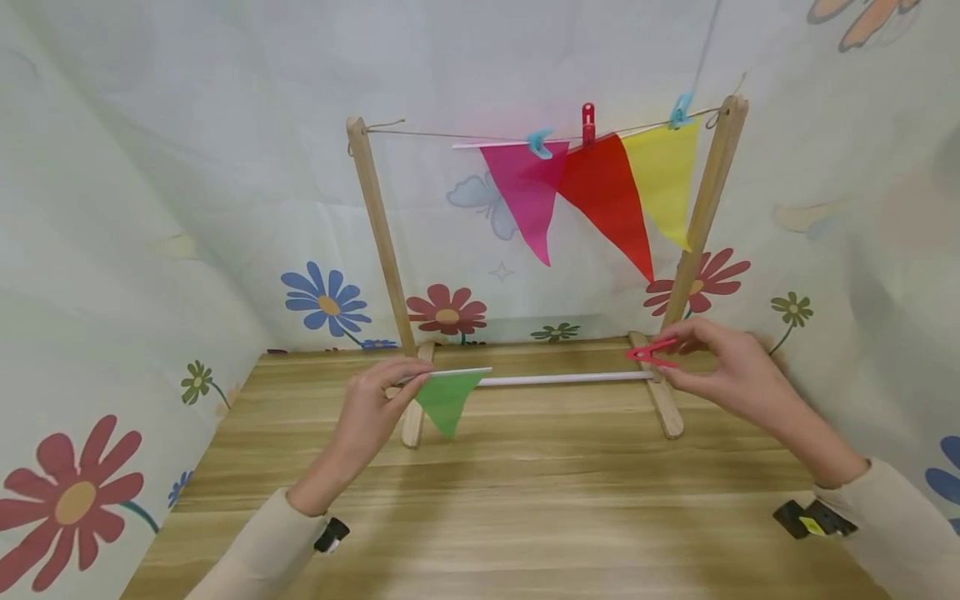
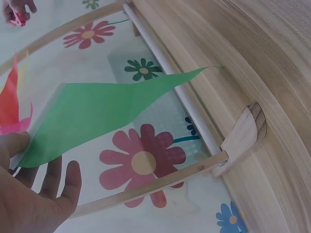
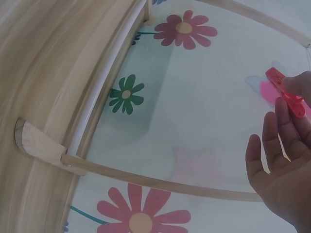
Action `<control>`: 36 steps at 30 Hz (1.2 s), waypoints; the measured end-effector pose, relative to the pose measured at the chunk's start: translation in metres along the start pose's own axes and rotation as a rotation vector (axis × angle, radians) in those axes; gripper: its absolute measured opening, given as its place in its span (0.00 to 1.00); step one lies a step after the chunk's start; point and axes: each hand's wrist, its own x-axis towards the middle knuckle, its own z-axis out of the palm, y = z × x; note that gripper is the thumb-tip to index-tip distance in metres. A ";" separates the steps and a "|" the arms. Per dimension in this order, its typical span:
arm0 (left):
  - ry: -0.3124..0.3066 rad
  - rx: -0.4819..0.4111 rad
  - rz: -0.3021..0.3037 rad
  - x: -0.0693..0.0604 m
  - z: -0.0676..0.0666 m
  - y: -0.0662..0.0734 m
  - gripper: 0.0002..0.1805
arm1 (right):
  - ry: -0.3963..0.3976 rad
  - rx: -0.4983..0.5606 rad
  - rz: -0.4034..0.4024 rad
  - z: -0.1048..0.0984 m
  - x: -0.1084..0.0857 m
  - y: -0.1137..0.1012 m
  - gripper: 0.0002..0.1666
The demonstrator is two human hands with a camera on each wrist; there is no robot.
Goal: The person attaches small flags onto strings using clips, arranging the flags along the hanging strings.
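Observation:
A green triangular pennant (image 1: pixel 449 402) with a white top edge hangs from my left hand (image 1: pixel 375 406), whose thumb and fingers pinch its upper left corner. In the left wrist view the pennant (image 2: pixel 102 111) spreads out beyond the fingertips. My right hand (image 1: pixel 731 367) pinches a red clothespin (image 1: pixel 647 353) by its handle ends, tip pointing left. Behind both hands a string (image 1: pixel 431 134) runs between two wooden posts. On it hang a pink pennant (image 1: pixel 528 187), a red pennant (image 1: pixel 611 196) and a yellow pennant (image 1: pixel 667 171), held by blue and red clothespins.
The wooden posts (image 1: pixel 381 233) stand on flat feet (image 1: pixel 663 410), joined low down by a white rod (image 1: pixel 562 379). The frame rests on a wood-grain table (image 1: pixel 525 517). Flower-printed cloth (image 1: pixel 187 275) closes in the back and sides.

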 end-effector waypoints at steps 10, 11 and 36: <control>0.010 -0.013 0.051 0.005 0.002 0.002 0.10 | -0.006 -0.002 -0.002 0.005 0.006 -0.006 0.19; 0.012 -0.017 0.058 0.007 0.002 0.003 0.10 | 0.005 -0.008 -0.029 0.005 0.008 -0.007 0.20; 0.147 -0.035 0.154 0.056 -0.002 0.017 0.08 | 0.082 -0.027 -0.381 -0.008 0.079 -0.038 0.27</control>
